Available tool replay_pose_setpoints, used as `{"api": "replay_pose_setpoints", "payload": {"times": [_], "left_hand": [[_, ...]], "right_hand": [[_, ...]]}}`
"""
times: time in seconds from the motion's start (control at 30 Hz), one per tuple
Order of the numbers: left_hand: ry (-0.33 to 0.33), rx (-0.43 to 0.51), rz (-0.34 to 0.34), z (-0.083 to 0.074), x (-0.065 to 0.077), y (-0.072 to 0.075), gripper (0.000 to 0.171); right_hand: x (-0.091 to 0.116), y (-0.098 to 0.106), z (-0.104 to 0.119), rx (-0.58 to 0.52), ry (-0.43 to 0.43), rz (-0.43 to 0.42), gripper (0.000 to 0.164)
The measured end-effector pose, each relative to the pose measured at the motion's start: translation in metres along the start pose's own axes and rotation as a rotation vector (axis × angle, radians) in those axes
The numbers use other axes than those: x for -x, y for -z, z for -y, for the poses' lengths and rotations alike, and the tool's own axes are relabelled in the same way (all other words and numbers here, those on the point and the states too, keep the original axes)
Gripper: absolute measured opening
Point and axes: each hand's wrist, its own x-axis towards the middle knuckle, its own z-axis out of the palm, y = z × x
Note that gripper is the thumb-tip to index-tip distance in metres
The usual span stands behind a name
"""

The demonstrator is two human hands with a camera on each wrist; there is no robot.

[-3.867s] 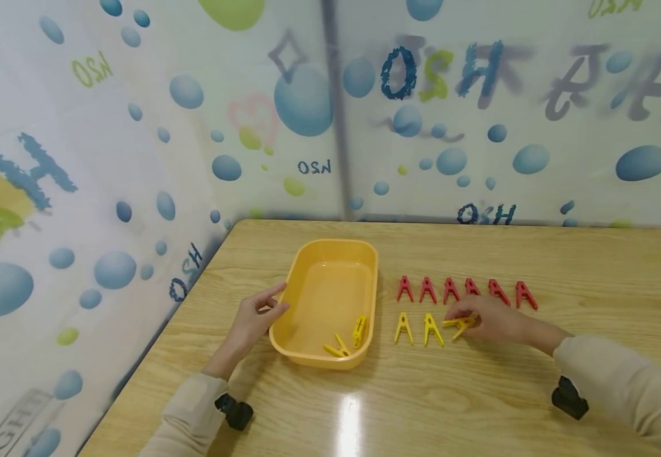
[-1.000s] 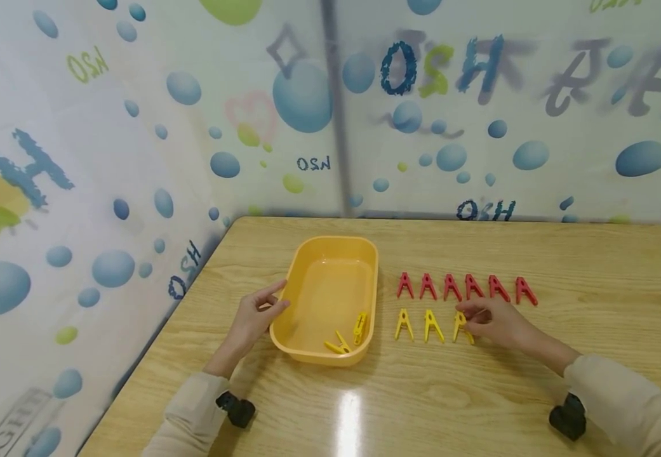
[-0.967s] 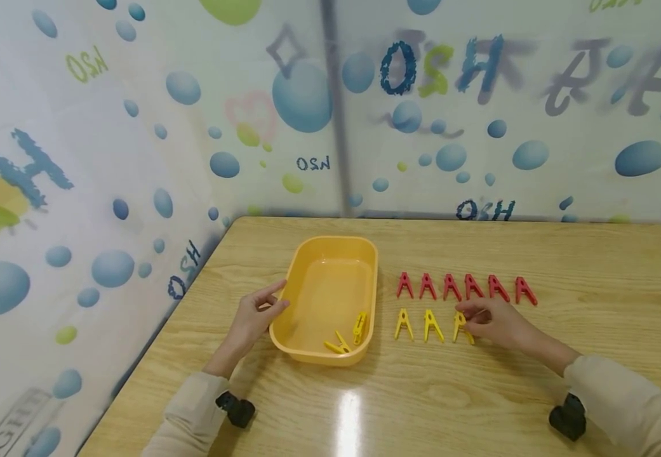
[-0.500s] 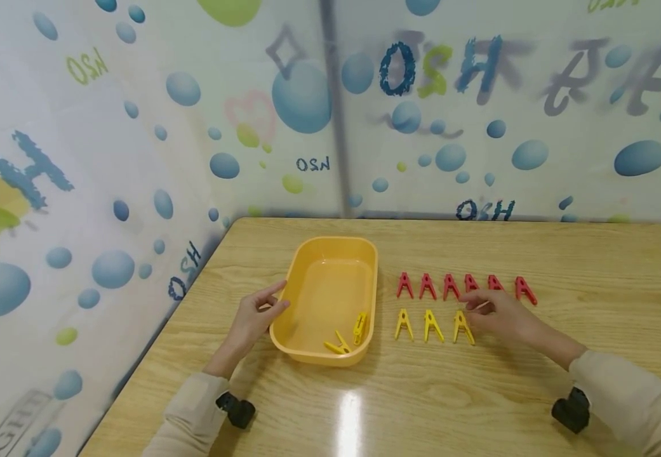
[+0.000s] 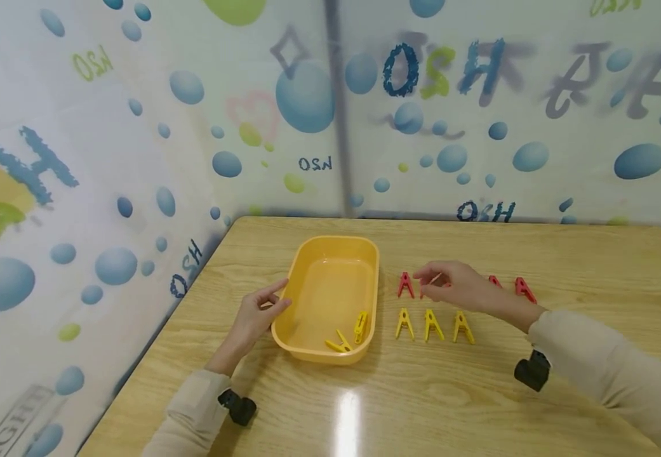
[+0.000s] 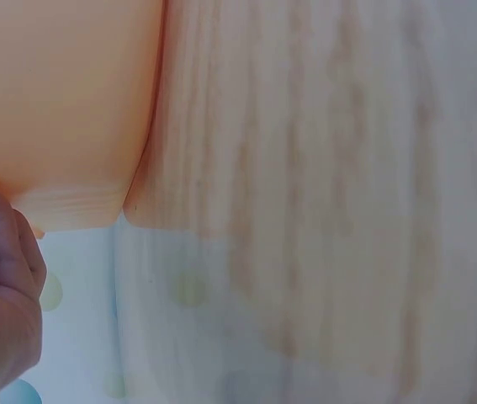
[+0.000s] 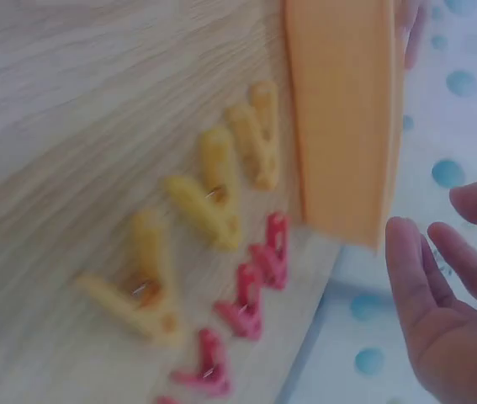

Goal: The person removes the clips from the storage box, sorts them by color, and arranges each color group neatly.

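My left hand (image 5: 257,316) holds the left rim of a yellow plastic tub (image 5: 330,357), thumb and fingers at its edge. In the left wrist view its curled fingers (image 6: 2,244) meet the tub's wall. Two yellow clothespins, one being the clothespin (image 5: 361,327), lie in the tub's near right corner. My right hand (image 5: 456,285) is in the air over the row of red clothespins, hiding some of them, with nothing between its parted fingers. A red clothespin (image 5: 405,285) shows left of it. Below stand three yellow clothespins in a row, the middle clothespin (image 5: 433,325) among them.
The wooden table (image 5: 421,393) ends at a patterned wall covering (image 5: 450,127) behind and on the left. Farther right in the red row lies a red clothespin (image 5: 525,290). A wrist camera (image 5: 533,371) hangs under my right sleeve.
My right hand set a yellow clothespin upright-shaped as third in the yellow row, let go, then moved up and left across the red row. The left hand stays at the tub.
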Motion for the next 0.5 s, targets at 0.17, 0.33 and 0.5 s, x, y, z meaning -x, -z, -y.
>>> {"api": "replay_pose_setpoints", "payload": {"times": [0.17, 0.33, 0.5], "left_hand": [[-0.002, -0.011, -0.009, -0.002, 0.000, 0.000, 0.044], [-0.009, 0.003, 0.011, -0.002, 0.000, 0.001, 0.045], [-0.016, 0.031, 0.034, 0.005, -0.003, 0.002, 0.046]], "right_hand": [[-0.028, -0.015, 0.028, -0.017, 0.105, 0.106, 0.029], [-0.052, -0.036, 0.050, 0.018, 0.183, 0.196, 0.025], [-0.070, -0.059, 0.060, 0.039, 0.219, 0.268, 0.024]]}}
